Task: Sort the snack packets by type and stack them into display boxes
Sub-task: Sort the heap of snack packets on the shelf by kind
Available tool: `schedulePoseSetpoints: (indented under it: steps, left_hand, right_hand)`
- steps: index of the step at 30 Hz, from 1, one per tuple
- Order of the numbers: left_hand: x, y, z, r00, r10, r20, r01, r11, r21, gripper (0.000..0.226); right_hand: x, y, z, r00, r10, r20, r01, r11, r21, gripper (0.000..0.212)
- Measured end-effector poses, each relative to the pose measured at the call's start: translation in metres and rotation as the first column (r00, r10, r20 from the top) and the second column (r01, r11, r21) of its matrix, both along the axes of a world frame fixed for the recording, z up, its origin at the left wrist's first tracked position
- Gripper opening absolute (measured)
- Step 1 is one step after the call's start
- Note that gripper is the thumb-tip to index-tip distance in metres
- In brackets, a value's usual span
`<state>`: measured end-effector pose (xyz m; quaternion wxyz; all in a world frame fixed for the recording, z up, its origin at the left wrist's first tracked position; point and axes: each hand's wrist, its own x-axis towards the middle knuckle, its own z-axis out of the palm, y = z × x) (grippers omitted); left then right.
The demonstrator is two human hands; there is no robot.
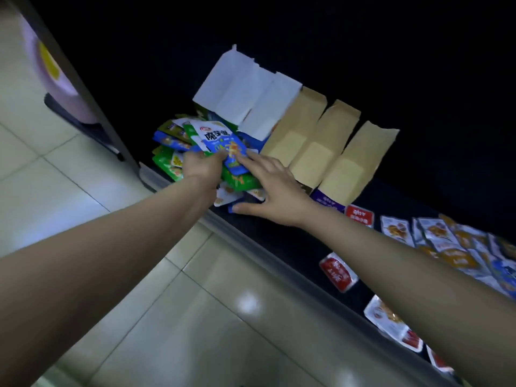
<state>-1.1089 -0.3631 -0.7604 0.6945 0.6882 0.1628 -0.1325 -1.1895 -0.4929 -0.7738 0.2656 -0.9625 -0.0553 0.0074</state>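
A heap of green and blue snack packets (170, 152) lies at the left end of a dark shelf. My left hand (202, 167) grips a blue-and-white packet (220, 141) lifted above the heap. My right hand (272, 191) lies open beside it, fingers spread on the packets, a fingertip touching the held packet. Just behind stand a white-flapped display box (240, 93) and three brown-flapped display boxes (324, 146), flaps up. Their insides are hidden.
Red packets (337, 272) and white-orange packets (446, 241) lie scattered along the dark shelf (296, 247) to the right. A metal shelf edge (251, 236) runs diagonally. Pale floor tiles (195, 317) fill the lower left, and a pale purple panel (47, 65) stands at far left.
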Motion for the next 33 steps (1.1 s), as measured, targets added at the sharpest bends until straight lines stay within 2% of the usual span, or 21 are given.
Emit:
schedulePoseSetpoints:
  steps: [2,4,6,8,10,12,17,20,24,26,29,33]
  left_hand:
    - [0.025,0.001,0.012,1.000,0.008,-0.002,-0.008,0.999,0.037,0.019]
    - [0.048,0.003,0.016,1.000,-0.007,-0.031,0.007,0.999,0.032,0.010]
    - [0.065,0.006,0.014,0.997,-0.039,-0.069,0.042,0.998,0.044,0.013]
    - [0.076,0.007,0.007,0.993,-0.092,-0.067,0.099,0.989,0.110,0.024]
    - [0.083,0.008,-0.001,0.988,-0.148,-0.037,0.152,0.936,0.319,0.036]
    - [0.086,0.013,-0.007,0.987,-0.159,0.010,0.130,0.842,0.524,0.056]
    - [0.087,0.022,-0.018,0.967,-0.216,0.137,0.109,0.833,0.542,0.066]
    - [0.079,0.022,-0.017,0.913,-0.359,0.194,0.145,0.730,0.668,0.072]
    - [0.068,0.026,-0.021,0.847,-0.492,0.201,0.078,0.490,0.868,0.088]
    - [0.061,0.026,-0.020,0.833,-0.510,0.213,0.053,0.457,0.888,0.080]
    - [0.046,0.019,-0.013,0.772,-0.546,0.326,-0.039,0.471,0.881,0.058]
    - [0.019,0.001,0.001,0.615,-0.638,0.463,-0.030,0.568,0.823,0.028]
  right_hand:
    - [0.029,0.007,0.004,0.998,-0.037,0.054,0.040,0.998,-0.039,0.081]
    - [0.058,0.011,0.004,0.993,-0.068,0.098,0.075,0.994,-0.075,0.065]
    - [0.083,0.014,0.000,0.994,-0.084,0.067,0.091,0.990,-0.104,0.057]
    - [0.101,0.015,-0.005,0.994,-0.112,-0.007,0.111,0.987,-0.120,0.055]
    - [0.114,0.012,-0.010,0.989,-0.139,-0.049,0.129,0.978,-0.163,0.054]
    - [0.122,0.010,-0.013,0.988,-0.143,-0.060,0.128,0.971,-0.203,0.054]
    - [0.126,0.011,-0.020,0.980,-0.149,-0.129,0.122,0.973,-0.197,0.061]
    - [0.115,0.009,-0.022,0.982,-0.168,-0.088,0.155,0.979,-0.130,0.067]
    - [0.096,0.000,-0.022,0.990,-0.133,-0.049,0.129,0.989,-0.077,0.066]
    - [0.088,-0.006,-0.021,0.992,-0.110,-0.058,0.106,0.993,-0.061,0.067]
    - [0.073,-0.013,-0.018,0.995,-0.093,-0.040,0.093,0.996,-0.010,0.065]
    - [0.041,-0.031,-0.010,0.996,-0.077,0.034,0.074,0.994,0.084,0.051]
